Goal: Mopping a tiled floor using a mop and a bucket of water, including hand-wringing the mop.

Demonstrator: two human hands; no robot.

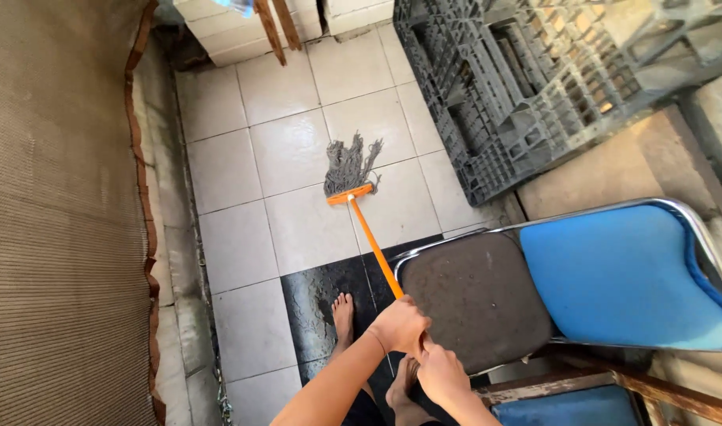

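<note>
Mop [366, 221], orange-handled with a grey string head, is the thing in hand, and it reaches from the person's grip forward and away across the pale tiled floor [235, 237], its strands splayed flat on a tile well ahead of the bare feet. Largest first: the floor looks glossy and probably wet, so the head would likely slide easily but drag heavier than it appears once the strings hold water. To the right stands a chair [613, 276] with a blue backrest and a dark, worn seat pad, its metal frame just beside the handle's lower part, and beyond it a grey plastic pallet [519, 87] leans up (both close enough that a wide sweep to the right could knock them). The black mat [321, 300] under the feet lies directly below the handle. As for the mop itself, the shaft looks stiff, thin and light, a smooth orange pole that could turn in a damp palm, while the string head is soft and floppy; the sensible hold is on the pole's near end, both hands stacked, as now. Left hand [399, 325] is closed around the shaft higher up, and right hand [441, 375] is clenched around the very end, just below and touching it.
</note>
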